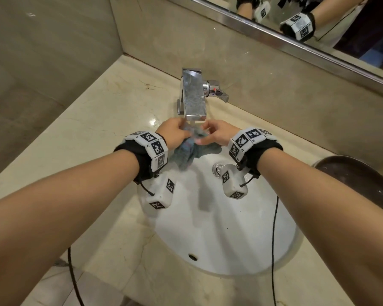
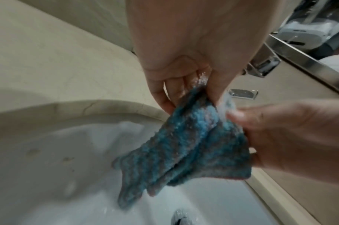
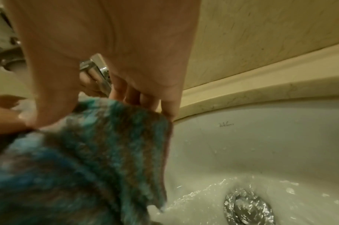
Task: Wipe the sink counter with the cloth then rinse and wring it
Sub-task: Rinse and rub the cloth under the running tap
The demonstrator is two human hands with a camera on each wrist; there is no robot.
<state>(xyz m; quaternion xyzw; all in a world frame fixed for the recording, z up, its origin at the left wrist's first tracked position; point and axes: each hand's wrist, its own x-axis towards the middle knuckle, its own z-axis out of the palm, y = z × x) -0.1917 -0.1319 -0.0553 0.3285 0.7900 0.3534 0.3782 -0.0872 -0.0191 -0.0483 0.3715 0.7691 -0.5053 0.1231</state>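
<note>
Dark round bowl (image 1: 358, 180) at the far right edge of the counter, partly cut off by an arm. Mirror (image 1: 318, 25) in a silver frame mounted above the beige stone backsplash (image 1: 263, 89). Beige tiled wall (image 1: 42, 51) on the left. Thin black cables (image 1: 274, 239) hanging down in front of the counter edge.

Warm, even indoor light fills the head view, with glare on the counter (image 1: 153, 121) left of the tap (image 1: 194, 96). Straight edges bow outward. Both wrist views are dimmer and blurred, worst on the cloth (image 3: 72, 164).
</note>
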